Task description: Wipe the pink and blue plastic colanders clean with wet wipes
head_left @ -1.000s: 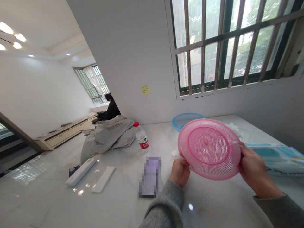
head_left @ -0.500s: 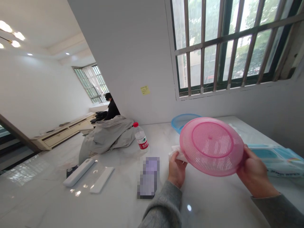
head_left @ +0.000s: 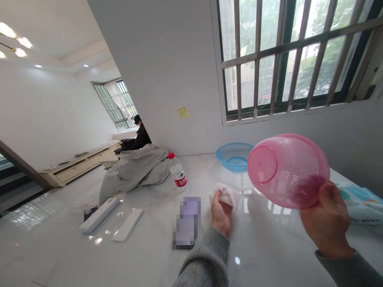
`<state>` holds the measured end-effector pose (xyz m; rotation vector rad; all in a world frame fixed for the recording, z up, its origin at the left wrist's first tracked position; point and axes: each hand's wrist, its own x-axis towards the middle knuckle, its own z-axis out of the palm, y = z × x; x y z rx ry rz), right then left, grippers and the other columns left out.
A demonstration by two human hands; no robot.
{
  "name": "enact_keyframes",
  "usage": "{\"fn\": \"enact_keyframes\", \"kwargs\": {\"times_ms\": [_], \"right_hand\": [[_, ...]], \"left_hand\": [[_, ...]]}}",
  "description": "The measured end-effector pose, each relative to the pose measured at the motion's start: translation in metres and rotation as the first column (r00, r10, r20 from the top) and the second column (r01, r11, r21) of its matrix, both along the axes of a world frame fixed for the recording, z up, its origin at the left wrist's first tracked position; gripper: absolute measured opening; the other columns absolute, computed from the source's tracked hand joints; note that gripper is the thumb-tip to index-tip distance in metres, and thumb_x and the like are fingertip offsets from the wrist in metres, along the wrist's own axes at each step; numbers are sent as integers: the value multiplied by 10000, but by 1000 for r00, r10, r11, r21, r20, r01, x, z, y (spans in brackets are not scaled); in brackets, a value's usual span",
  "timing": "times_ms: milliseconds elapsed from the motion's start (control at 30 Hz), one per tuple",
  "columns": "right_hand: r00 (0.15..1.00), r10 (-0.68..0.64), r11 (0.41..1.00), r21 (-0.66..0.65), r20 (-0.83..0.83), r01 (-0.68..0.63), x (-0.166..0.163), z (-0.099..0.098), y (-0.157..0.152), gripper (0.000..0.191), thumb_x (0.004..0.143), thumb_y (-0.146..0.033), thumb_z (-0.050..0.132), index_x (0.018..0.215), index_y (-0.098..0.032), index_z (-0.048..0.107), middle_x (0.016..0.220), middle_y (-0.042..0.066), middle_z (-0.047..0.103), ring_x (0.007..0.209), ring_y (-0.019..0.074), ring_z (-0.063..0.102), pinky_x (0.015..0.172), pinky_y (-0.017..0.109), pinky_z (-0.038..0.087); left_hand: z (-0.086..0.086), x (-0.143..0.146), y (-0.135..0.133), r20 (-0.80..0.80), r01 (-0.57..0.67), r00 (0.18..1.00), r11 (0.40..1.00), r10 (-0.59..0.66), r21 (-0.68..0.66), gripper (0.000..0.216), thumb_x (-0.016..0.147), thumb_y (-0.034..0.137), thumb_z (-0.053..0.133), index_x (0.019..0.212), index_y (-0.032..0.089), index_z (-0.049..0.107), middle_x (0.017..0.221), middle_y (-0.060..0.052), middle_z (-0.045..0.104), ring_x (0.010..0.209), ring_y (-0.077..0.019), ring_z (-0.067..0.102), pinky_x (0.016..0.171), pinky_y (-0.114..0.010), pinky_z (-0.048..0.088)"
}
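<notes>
A pink mesh basket (head_left: 289, 171), tilted on its side with its round base facing left, is held above the table by my right hand (head_left: 326, 219), which grips its rim at the lower right. My left hand (head_left: 222, 215) is closed on a crumpled white wipe (head_left: 226, 194), apart from the basket. Behind them a blue mesh basket (head_left: 235, 157) stands upright near the wall. Partly behind my right hand lies a light-blue pack of wipes (head_left: 363, 203).
A red-capped water bottle (head_left: 178, 171) stands left of the blue basket. Nearer lies a blurred-out phone-like object (head_left: 187, 223). Two white long pieces (head_left: 100, 216) and a grey cloth heap (head_left: 134, 169) are at the left. A person in black (head_left: 142, 135) is in the background.
My right hand has swung the pink basket to the right and turned it side-on. My left hand, still with the wipe, has come away from it. More of the blue basket shows.
</notes>
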<state>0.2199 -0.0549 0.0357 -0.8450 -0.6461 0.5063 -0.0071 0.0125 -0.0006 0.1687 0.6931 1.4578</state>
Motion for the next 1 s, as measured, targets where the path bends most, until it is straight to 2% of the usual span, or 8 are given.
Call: {"fn": "enact_keyframes", "kwargs": {"times_ms": [67,167,300,433,533,667,767,1000], "right_hand": [[998,-54,998,47,24,53,-12,-2,-3,182,918,-514,756,993,-348,742,938,-19,695,863,181,655,870,314,587],[928,-50,999,16,369,48,-25,-6,-5,141,961,-415,728,1066,-333,773,974,-4,732,891,203,670,882,353,558],[660,-74,993,114,748,-18,-28,-7,-5,251,1001,-222,641,1179,-344,771,1063,26,760,1063,254,683,1048,480,512],[433,-112,976,181,894,-123,-27,-4,-4,366,965,-115,644,1218,-354,758,1013,10,781,968,239,692,1110,550,482],[317,-102,967,169,943,-189,-28,-1,-5,435,933,-95,666,1277,-353,731,1016,10,792,945,242,706,1121,575,474],[232,-109,964,160,967,-215,-29,0,-8,488,912,-103,676,1341,-334,698,1051,35,807,950,257,734,1049,544,531],[195,-100,967,141,976,-214,-29,1,-11,496,892,-118,694,1344,-323,708,1078,58,815,944,269,754,889,463,602],[230,-84,960,141,970,-241,-31,3,-21,564,865,-94,700,1372,-341,723,1031,31,833,849,244,788,730,371,632]], "left_hand": [[0,0,0,7,6,1000,1000,-6,1,178,824,247,717,981,164,726,950,-78,777,766,-184,723,668,-277,561],[-3,0,3,14,-18,1000,1000,18,12,151,848,248,692,967,159,721,936,-77,773,781,-186,728,717,-288,580],[-11,-2,9,-38,-122,992,992,122,15,123,883,267,658,935,163,700,887,-61,747,801,-173,723,775,-272,577],[-16,-6,12,-141,-221,964,974,226,46,124,892,289,674,930,172,692,894,-44,735,828,-177,712,781,-273,563],[-19,-8,11,-234,-250,938,967,255,52,168,906,339,678,919,172,686,877,-32,724,819,-180,695,787,-288,549],[-23,-10,11,-287,-263,920,963,267,52,174,905,352,668,905,178,674,829,-4,696,799,-175,678,787,-291,528],[-21,-10,11,-302,-273,912,960,276,54,166,900,347,665,866,184,666,777,11,668,767,-175,657,793,-299,515],[-18,-12,10,-372,-285,881,955,293,76,187,914,355,652,847,182,679,829,-18,688,798,-188,650,809,-302,502]]}}
